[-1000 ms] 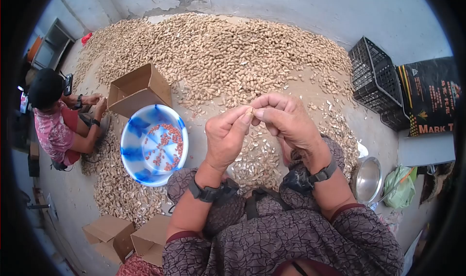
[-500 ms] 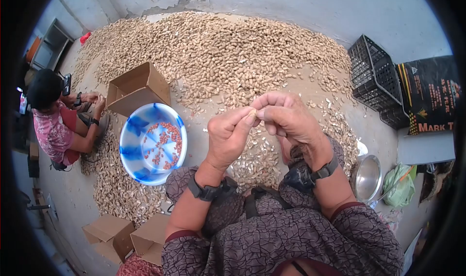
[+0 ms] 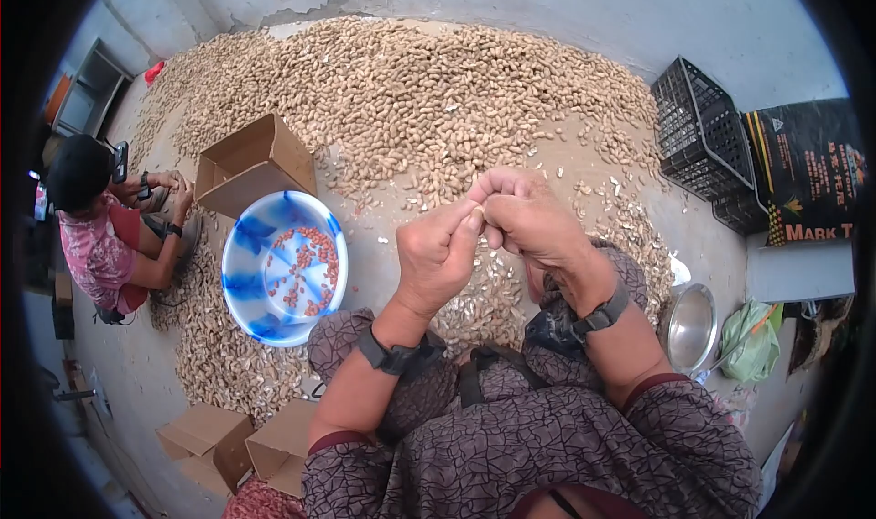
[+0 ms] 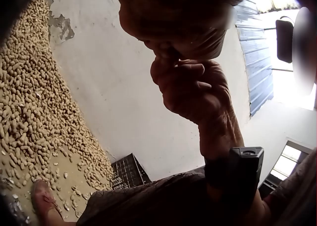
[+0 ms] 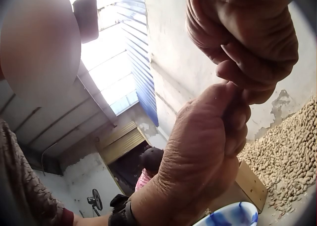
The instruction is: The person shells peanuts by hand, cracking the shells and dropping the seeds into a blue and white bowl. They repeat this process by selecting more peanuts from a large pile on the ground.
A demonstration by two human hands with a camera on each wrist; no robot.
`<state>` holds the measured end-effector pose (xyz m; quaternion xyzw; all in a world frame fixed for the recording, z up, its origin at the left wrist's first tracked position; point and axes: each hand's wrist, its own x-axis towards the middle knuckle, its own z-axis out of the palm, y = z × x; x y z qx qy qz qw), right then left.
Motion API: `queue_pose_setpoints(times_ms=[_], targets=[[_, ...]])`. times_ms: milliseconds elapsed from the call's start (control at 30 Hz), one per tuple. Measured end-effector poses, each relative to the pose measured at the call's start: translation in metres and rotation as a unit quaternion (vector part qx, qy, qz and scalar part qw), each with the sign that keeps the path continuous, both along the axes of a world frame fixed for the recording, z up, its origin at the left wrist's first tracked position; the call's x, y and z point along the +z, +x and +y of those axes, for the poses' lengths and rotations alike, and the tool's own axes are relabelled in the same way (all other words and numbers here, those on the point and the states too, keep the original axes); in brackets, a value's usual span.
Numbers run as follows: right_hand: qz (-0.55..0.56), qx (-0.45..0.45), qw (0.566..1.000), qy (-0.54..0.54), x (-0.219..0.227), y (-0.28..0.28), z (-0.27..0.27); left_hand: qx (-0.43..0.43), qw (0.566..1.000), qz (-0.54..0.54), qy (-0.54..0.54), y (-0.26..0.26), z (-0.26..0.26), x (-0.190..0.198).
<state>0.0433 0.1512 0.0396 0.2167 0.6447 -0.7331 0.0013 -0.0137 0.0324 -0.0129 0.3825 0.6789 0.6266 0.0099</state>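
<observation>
Together, the left grip (image 3: 436, 259) and right grip (image 3: 540, 225) pinch a small pale piece (image 3: 480, 210), mostly hidden between fingertips. From there, peanuts (image 3: 474, 90) heap toward twelve o'clock; a blue-and-white basin (image 3: 239, 286) sits near nine; at three, a black sack (image 3: 792, 158) reads "MARK T", its smaller lettering illegible.
</observation>
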Motion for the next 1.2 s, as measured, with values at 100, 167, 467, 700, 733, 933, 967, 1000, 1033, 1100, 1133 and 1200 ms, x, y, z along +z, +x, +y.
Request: queue_pose_setpoints(times_ms=[100, 167, 467, 700, 733, 933, 967, 1000, 1033, 1100, 1133, 1200], targets=[[-0.008, -0.021, 1.0, -0.007, -0.006, -0.003, -0.002, 0.035, 0.999, 0.029, -0.003, 0.001, 0.003, -0.004], [-0.005, -0.036, 0.999, -0.015, -0.013, -0.004, -0.003, 0.047, 0.997, 0.052, -0.014, 0.0, 0.005, -0.006], [-0.029, -0.06, 0.998, -0.016, -0.019, -0.004, -0.005, 0.109, 0.98, 0.162, -0.043, 0.002, 0.011, -0.016], [-0.047, -0.071, 0.995, -0.053, -0.012, -0.002, -0.008, 0.108, 0.988, 0.103, -0.025, 0.001, 0.014, -0.01], [-0.045, -0.07, 0.995, -0.052, -0.009, -0.002, -0.008, 0.109, 0.988, 0.104, -0.023, 0.001, 0.015, -0.013], [0.003, -0.062, 0.996, -0.07, -0.018, 0.0, -0.006, 0.065, 0.989, -0.135, 0.009, 0.001, 0.012, -0.006], [0.034, -0.068, 0.992, -0.1, -0.016, 0.001, -0.006, 0.063, 0.989, -0.134, 0.012, 0.0, 0.012, -0.005], [0.065, -0.074, 0.987, -0.13, -0.014, 0.002, -0.006, 0.061, 0.989, -0.133, 0.014, 0.0, 0.012, -0.005], [0.065, -0.072, 0.987, -0.13, -0.014, 0.002, -0.008, 0.062, 0.989, -0.133, 0.014, -0.001, 0.011, -0.006], [0.075, -0.085, 0.991, -0.064, -0.013, 0.001, -0.01, 0.034, 0.99, -0.134, 0.023, -0.001, 0.011, -0.008], [0.076, -0.085, 0.991, -0.063, -0.014, 0.001, -0.011, 0.034, 0.99, -0.133, 0.024, -0.001, 0.011, -0.007], [0.114, -0.104, 0.988, 0.021, -0.021, 0.0, -0.013, 0.032, 0.979, -0.203, 0.011, 0.0, 0.012, -0.003]])
